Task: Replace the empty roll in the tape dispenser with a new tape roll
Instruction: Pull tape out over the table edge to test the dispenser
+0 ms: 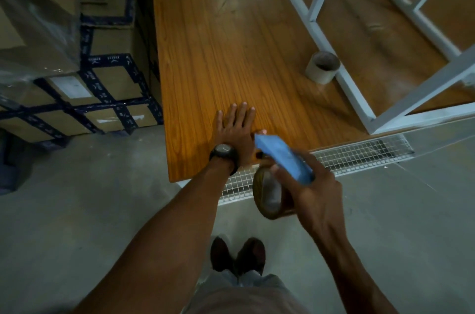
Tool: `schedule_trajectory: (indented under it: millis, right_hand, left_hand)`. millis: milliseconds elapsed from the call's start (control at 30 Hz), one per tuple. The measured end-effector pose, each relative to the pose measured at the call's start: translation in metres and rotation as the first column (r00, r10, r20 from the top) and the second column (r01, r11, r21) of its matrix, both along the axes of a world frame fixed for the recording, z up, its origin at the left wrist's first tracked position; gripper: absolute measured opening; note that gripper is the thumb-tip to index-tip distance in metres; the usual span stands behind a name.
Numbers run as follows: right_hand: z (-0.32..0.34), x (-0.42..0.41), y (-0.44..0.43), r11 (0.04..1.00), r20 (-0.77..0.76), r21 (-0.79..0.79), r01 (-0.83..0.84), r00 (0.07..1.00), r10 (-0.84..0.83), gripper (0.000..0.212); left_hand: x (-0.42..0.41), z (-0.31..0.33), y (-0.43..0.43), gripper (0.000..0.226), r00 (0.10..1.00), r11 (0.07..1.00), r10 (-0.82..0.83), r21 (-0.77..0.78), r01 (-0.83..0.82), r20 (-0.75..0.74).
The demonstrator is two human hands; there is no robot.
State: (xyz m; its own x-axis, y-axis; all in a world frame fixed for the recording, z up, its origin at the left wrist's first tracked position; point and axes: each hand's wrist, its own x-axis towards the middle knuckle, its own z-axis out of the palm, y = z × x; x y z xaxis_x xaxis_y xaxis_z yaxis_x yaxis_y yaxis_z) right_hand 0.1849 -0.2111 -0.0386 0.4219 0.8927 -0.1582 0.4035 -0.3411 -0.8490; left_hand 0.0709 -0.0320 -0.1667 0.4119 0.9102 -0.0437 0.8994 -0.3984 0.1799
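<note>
My right hand (312, 186) grips the blue handle of the tape dispenser (281, 157) in the air just off the table's near edge. A brown tape roll (270, 195) sits in the dispenser below the handle. My left hand (235, 126), with a black watch on the wrist, rests flat with spread fingers on the wooden table (231, 44) near its front edge. The thumb reaches toward the dispenser's tip. An empty cardboard tape core (322, 67) stands upright on the table at the right, beside a white frame leg.
A white metal frame (359, 98) stands on the table's right part. Wire mesh (347, 157) runs along the table's near edge. Taped cardboard boxes (102, 87) are stacked at the left on the concrete floor. My shoes (237, 254) show below.
</note>
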Motion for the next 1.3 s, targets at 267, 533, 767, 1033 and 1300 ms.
schedule_trajectory:
  millis: [267,533,767,1033,1300]
  right_hand:
    - [0.007,-0.001,0.061,0.97,-0.134,0.189,0.155,0.982,-0.13,0.06]
    - [-0.031,0.025,0.107,0.973,0.258,0.218,-0.072,0.966,0.014,0.084]
    - [-0.063,0.08,0.161,0.95,0.705,-0.004,-0.311,0.674,0.223,0.103]
    - [-0.075,0.091,0.187,0.9,0.702,-0.126,-0.418,0.603,0.379,0.087]
    - [-0.08,0.078,0.193,0.899,0.792,-0.113,-0.424,0.507,0.339,0.091]
  left_hand:
    - [0.001,-0.001,-0.001,0.07,0.998,0.999,0.037,-0.01,-0.037,0.049]
    - [0.002,-0.001,-0.003,0.074,0.996,0.997,0.072,-0.017,-0.071,0.053]
    - [0.002,0.008,-0.005,0.074,0.997,0.997,0.076,-0.016,-0.076,0.01]
    - [0.005,0.012,-0.002,0.074,0.995,0.994,0.103,-0.022,-0.103,-0.001]
    - [0.006,0.012,-0.005,0.074,0.994,0.994,0.108,-0.015,-0.108,-0.009]
